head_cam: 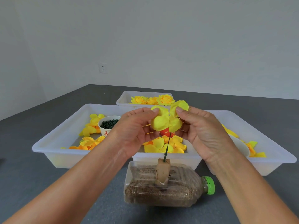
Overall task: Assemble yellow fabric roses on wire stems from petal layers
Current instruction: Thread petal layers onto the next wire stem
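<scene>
A yellow petal layer (163, 121) is held up above the thin green wire stem (167, 146). My left hand (134, 130) pinches its left petals and my right hand (199, 131) pinches its right petals. The stem stands upright in a tan block (163, 171) fixed on a sand-filled plastic bottle (161, 189) lying on its side. Loose yellow petal layers (163, 145) lie in the middle white tray behind the stem. Finished yellow roses (152, 100) sit in the far tray (124, 98).
A wide white tray (53, 143) on the left holds petal layers and a paper cup of dark green parts (109, 125). Another white tray (275, 152) on the right holds petals and a white bowl (239, 146). Everything stands on a dark grey table; a wall socket (103, 68) is behind.
</scene>
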